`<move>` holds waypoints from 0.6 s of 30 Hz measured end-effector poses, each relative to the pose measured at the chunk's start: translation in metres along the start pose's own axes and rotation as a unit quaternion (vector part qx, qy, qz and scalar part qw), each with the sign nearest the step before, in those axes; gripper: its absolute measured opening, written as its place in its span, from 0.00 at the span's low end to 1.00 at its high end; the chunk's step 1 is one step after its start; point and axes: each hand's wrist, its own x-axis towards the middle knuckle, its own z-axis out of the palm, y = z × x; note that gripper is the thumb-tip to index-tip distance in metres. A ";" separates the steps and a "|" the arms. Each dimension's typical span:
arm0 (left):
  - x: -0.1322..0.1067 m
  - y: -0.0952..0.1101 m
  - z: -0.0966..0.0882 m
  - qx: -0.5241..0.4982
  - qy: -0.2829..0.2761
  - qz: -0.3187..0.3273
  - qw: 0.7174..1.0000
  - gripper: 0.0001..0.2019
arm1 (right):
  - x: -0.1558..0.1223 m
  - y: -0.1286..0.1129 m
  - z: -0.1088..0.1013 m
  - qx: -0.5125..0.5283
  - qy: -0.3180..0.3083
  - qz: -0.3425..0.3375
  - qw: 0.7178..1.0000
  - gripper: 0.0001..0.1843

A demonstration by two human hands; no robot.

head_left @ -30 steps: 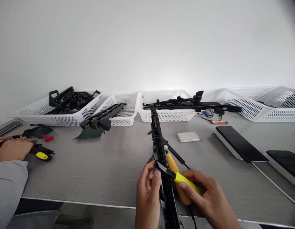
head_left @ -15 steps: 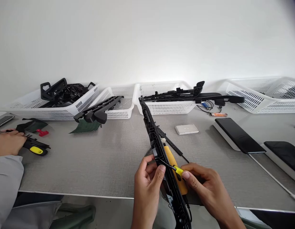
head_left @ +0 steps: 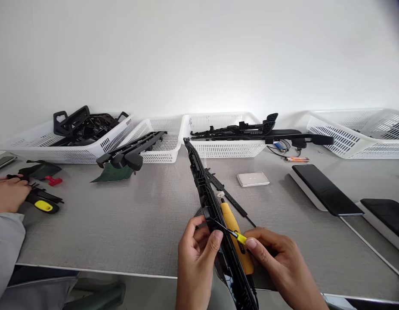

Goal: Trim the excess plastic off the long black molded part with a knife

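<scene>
My left hand is closed around the edge of a long black plastic trim piece, which slants up and away from me. Between thumb and fingers, my right hand pinches a thin tool with a yellow handle. Its slim dark shaft reaches across the trim near my left thumb; whether the tip touches the plastic I cannot tell. Partly behind the trim lies a yellow rotary tool with a white tip. A black caliper rests on the table beyond it.
White baskets holding black plastic parts line the wall. A small white box, a phone on a white block and a cable are to the right. At left, another person's hand is by a black-and-yellow tool.
The view has shifted slightly, and the trim piece with both hands sits a little lower and further left. Both grips stay the same, with the thin tool still across the trim.
</scene>
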 end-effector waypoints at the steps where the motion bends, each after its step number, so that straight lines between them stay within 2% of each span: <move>1: 0.000 0.000 0.000 0.003 0.002 0.001 1.000 0.31 | 0.000 0.000 0.000 0.001 0.001 0.002 1.000 0.28; 12: 0.003 0.002 -0.001 -0.005 0.031 0.020 0.999 0.30 | 0.007 -0.021 -0.007 0.019 -0.015 0.007 1.000 0.31; 18: 0.000 0.007 0.003 -0.024 0.038 0.021 0.999 0.29 | 0.006 -0.014 0.001 0.015 0.038 0.016 0.999 0.29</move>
